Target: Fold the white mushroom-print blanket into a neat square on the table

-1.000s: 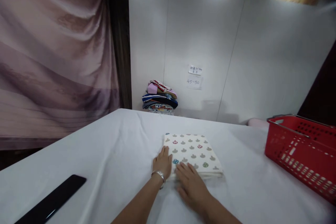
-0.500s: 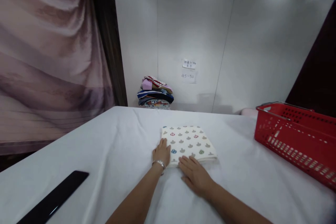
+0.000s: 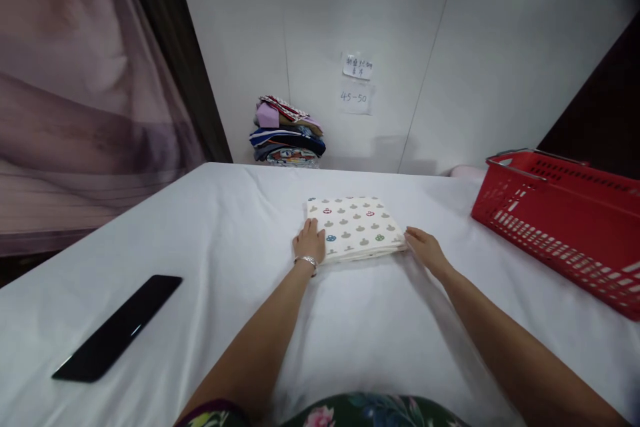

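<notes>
A folded white cloth [image 3: 353,223] with small grey, red, blue and green mushroom-like prints lies flat on the table, its layered front edge toward me. My left hand [image 3: 309,241], with a silvery bracelet at the wrist, rests on the cloth's left front part, fingers stretched out. At the right front corner, my right hand [image 3: 427,250] touches the cloth's edge with its fingers extended; its thumb is hidden.
The white-covered table [image 3: 240,320] carries a black flat slab [image 3: 120,327] at the left and a red plastic basket [image 3: 560,227] at the right. Behind the far edge stands a pile of folded fabrics [image 3: 287,133]. A pink curtain [image 3: 75,113] hangs at the left.
My right hand has moved from the cloth's front middle to its right front corner. The left hand stays at the left side. The view has tilted downward.
</notes>
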Demonstrator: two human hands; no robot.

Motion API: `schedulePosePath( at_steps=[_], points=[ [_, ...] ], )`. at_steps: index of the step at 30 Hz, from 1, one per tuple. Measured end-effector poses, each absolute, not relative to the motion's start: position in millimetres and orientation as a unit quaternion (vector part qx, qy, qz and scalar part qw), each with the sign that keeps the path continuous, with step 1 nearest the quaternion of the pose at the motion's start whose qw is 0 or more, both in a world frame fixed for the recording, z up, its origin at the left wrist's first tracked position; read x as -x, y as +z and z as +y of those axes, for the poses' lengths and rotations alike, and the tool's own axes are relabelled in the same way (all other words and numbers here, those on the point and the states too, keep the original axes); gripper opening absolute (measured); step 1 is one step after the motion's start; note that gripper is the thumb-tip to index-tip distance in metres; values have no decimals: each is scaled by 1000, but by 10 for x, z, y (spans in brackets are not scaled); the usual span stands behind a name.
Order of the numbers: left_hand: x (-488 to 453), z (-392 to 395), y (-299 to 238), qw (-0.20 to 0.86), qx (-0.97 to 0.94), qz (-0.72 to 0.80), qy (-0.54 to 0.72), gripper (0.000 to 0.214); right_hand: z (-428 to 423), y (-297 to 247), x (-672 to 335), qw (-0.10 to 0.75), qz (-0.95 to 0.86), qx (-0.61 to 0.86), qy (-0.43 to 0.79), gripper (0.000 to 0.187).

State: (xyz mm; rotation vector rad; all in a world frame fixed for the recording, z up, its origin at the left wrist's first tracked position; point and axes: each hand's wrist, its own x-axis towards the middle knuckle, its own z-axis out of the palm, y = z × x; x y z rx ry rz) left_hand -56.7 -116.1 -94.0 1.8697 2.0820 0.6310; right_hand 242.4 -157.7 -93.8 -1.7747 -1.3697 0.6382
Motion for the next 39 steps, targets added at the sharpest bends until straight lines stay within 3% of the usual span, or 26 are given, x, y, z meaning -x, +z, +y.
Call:
schedulePosePath(
  at_steps=[4,13,28,35,39],
  points=[
    [574,-1161,-961,138,-644,714,237,47,-1421,-874,-2422,346,-522,705,332,36],
    [616,-1143,-977,153,-644,699,269,45,-1031,-745,-2307,247,-496,760,340,32],
    [575,-1172,-976,171,-649,689,272,50,-1262,-865,-2436,328,-570,707,261,38],
    [570,-1163,-989,153,-651,687,282,48,-1636,-894,-2447,372,-598,690,167,35],
    [579,-1162,-990,159,-649,688,283,49,-1756,-948,-2411,358,-641,662,153,37]
  ],
)
